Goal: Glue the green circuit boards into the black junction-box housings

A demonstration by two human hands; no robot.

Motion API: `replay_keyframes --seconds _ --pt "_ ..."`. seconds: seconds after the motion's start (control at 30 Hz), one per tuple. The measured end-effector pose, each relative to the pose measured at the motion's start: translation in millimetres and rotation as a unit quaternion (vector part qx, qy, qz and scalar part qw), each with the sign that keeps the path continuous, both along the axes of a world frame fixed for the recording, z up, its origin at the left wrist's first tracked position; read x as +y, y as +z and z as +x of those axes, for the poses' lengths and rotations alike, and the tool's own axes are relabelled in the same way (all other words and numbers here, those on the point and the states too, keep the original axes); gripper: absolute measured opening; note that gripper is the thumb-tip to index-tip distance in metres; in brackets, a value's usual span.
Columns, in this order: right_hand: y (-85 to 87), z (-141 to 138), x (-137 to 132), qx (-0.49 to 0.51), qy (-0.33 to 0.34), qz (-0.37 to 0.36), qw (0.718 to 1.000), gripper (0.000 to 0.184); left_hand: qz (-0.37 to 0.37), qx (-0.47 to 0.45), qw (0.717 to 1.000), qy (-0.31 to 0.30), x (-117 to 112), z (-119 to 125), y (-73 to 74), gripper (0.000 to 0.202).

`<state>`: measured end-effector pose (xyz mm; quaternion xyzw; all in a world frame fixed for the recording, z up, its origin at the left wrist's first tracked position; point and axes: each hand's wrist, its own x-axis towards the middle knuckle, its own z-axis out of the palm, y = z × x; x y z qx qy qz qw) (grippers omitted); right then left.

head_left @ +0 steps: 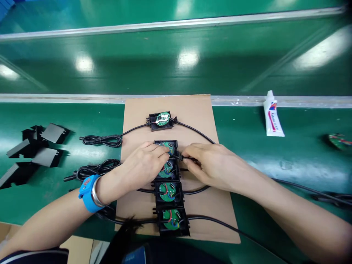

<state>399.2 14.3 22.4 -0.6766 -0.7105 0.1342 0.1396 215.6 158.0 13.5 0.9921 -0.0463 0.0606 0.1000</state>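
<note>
Several open black plastic cases stand in a column on the cardboard, each with a round green circuit board and coloured wires inside. My left hand (147,159) lies over the left side of the topmost case (173,143) in that column, its fingers closed together on it and its fingertips at the circuit board (168,145). My right hand (210,161) pinches a black cable (189,158) just where it meets the right side of that case. Farther back sits a separate case (161,126), its circuit board (163,118) carrying white paste.
Flat cardboard (167,104) lies on the green bench (242,121). Several loose black covers (48,157) are at left, beside coiled cables (103,140). A white tube (273,117) lies at right, with another circuit board (341,141) near the edge. A metal strip (236,101) runs behind.
</note>
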Motion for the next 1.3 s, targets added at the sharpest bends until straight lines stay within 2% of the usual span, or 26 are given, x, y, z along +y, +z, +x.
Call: replay_keyframes --seconds 0.13,0.2,0.3,0.43,0.53,0.63,0.7,0.77,0.87,0.97,1.1,1.2,1.3 --pt "-21.3 -1 2 -0.005 -0.014 0.134 0.991 0.019 -0.005 0.003 1.000 0.004 -2 0 -3.7 0.022" --pt "-31.7 1 2 -0.001 -0.023 0.156 0.988 0.019 -0.004 0.000 1.000 0.007 -3 -1 -4.0 0.022" --pt "-38.4 7 3 -0.016 -0.005 0.130 0.991 0.021 0.004 0.010 1.000 0.015 -5 0 -1.6 0.026" --pt "-28.4 8 9 -0.081 0.033 0.062 0.994 0.018 0.023 0.024 0.999 0.029 -9 4 3.3 0.038" --pt "-17.7 -1 18 -0.143 0.054 0.011 0.988 0.018 0.063 0.026 0.997 0.034 -14 8 4.4 0.032" --pt "-15.3 -7 23 -0.179 0.042 -0.011 0.983 0.020 0.110 0.035 0.992 0.041 -19 10 2.5 0.027" --pt "-20.3 -7 20 -0.168 0.030 0.010 0.985 0.021 0.119 0.033 0.991 0.043 -19 9 0.2 0.029" --pt "-28.8 -2 16 -0.135 0.019 0.063 0.989 0.022 0.116 0.025 0.992 0.044 -17 7 -1.9 0.033" --pt "-41.7 5 10 -0.050 -0.005 0.151 0.987 0.023 0.118 0.026 0.991 0.050 -12 5 -3.2 0.036" --pt "-49.6 6 10 0.032 -0.018 0.201 0.979 0.023 0.141 0.034 0.988 0.045 -12 5 -1.2 0.036" --pt "-53.6 0 13 0.034 0.000 0.223 0.974 0.024 0.208 0.056 0.976 0.020 -24 7 8.7 0.036" --pt "-55.1 -1 16 0.011 0.015 0.204 0.979 0.029 0.256 0.083 0.963 0.006 -33 10 17.4 0.038" --pt "-56.1 4 18 0.035 0.025 0.175 0.984 0.028 0.230 0.098 0.968 0.011 -29 12 18.6 0.036"
